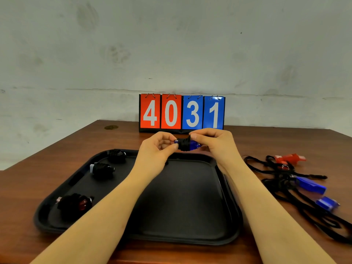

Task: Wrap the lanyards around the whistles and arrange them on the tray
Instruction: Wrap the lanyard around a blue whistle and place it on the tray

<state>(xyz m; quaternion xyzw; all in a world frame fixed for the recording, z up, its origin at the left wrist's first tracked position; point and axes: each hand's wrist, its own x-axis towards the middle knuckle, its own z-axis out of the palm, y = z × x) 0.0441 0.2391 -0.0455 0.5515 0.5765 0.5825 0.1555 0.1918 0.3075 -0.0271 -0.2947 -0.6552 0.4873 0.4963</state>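
Observation:
A blue whistle (193,144) with black lanyard wound around its middle is held above the far edge of the black tray (182,206). My left hand (158,145) pinches its left end, and my right hand (213,141) pinches the wrapped cord from above. Three wrapped whistles lie along the tray's left side: one at the far corner (117,156), one below it (102,169), and a red one near the front (75,203).
To the right of the tray lies a tangle of black lanyards (297,189) with a red whistle (289,159) and two blue whistles (310,184) (327,203). A flip scoreboard (182,113) reading 4031 stands at the table's back edge against the wall.

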